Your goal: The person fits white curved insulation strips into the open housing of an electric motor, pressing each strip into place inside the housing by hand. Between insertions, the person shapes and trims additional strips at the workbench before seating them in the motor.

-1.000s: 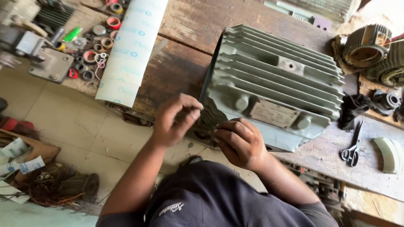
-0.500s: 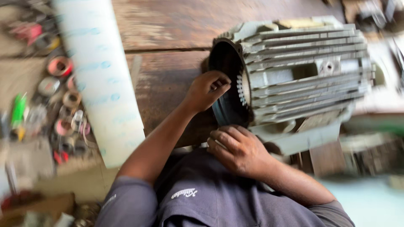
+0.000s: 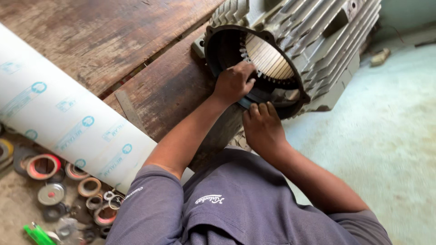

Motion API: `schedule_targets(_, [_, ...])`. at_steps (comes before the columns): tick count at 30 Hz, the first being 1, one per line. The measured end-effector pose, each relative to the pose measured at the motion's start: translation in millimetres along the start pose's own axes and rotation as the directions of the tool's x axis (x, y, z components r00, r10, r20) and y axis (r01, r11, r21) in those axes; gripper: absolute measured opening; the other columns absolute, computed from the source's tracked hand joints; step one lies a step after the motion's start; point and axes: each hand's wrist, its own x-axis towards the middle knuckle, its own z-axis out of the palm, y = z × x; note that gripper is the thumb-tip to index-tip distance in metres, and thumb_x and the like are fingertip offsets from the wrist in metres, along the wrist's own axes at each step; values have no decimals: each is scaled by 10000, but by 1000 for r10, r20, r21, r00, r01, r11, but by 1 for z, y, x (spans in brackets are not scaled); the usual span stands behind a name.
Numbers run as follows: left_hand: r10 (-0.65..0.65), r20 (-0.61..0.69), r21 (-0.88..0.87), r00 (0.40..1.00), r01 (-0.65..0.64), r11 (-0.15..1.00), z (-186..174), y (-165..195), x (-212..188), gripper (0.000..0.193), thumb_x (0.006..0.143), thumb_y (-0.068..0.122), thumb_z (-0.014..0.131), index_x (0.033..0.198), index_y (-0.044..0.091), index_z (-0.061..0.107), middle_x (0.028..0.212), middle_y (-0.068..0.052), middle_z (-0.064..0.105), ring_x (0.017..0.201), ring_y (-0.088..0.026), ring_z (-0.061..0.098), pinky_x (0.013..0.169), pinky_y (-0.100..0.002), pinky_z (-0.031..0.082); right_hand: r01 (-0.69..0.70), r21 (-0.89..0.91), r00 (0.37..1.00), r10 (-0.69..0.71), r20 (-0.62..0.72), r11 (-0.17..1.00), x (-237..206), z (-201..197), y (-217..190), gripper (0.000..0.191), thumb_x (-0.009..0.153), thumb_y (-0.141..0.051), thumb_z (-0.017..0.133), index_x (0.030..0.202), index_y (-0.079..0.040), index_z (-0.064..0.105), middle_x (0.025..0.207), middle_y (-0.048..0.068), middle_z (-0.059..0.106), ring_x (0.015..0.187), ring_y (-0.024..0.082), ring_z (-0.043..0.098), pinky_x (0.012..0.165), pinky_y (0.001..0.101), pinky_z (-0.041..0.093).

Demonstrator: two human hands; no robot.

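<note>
1. Your left hand [image 3: 234, 81] curls at the motor housing's [image 3: 313, 50] open rim, fingers pinching a thin strip [image 3: 249, 100] at the bore's 7 o'clock edge.
2. Your right hand [image 3: 262, 128] lies just below, fingers bent over that strip.
3. The housing rests on a wooden bench [image 3: 113, 41].
4. At 9 o'clock lies a white roll [image 3: 63, 122]; tape rings [image 3: 68, 181] sit at 8 o'clock.

Motor housing [image 3: 313, 50] lies on its side on the wooden bench [image 3: 113, 41], open end toward the person. Left hand [image 3: 234, 82] sits inside the opening's lower rim, right hand [image 3: 262, 129] just below it at the rim. Paper roll [image 3: 63, 122] lies left on the bench; tape rolls [image 3: 68, 186] below-left of it on the floor.
</note>
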Motion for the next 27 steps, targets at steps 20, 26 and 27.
schedule_targets(20, [135,-58,84,989,-130,988,30,2,-7,208,861,58,715,1053,97,645,992,-69,593,887,-278,689,696,-418,565,-177,-8,972,176,154,984,4,37,13,94,837,-161,643,856,-74,673,977,141,677,950,321,641,918,477,477])
schedule_targets(26, [173,-69,61,983,-168,984,35,4,-3,218,830,13,694,1027,69,619,1017,-78,611,859,-285,676,671,-411,557,-145,-39,986,148,79,989,0,41,11,124,838,-146,612,900,-66,684,1035,152,688,949,306,636,957,475,477])
schedule_targets(27, [155,-53,49,987,-152,987,35,4,-3,212,832,12,693,1020,73,616,1007,-77,610,868,-289,678,683,-414,559,-148,-38,985,150,80,988,-1,41,11,123,837,-145,610,896,-68,685,1033,152,688,948,306,636,959,479,476])
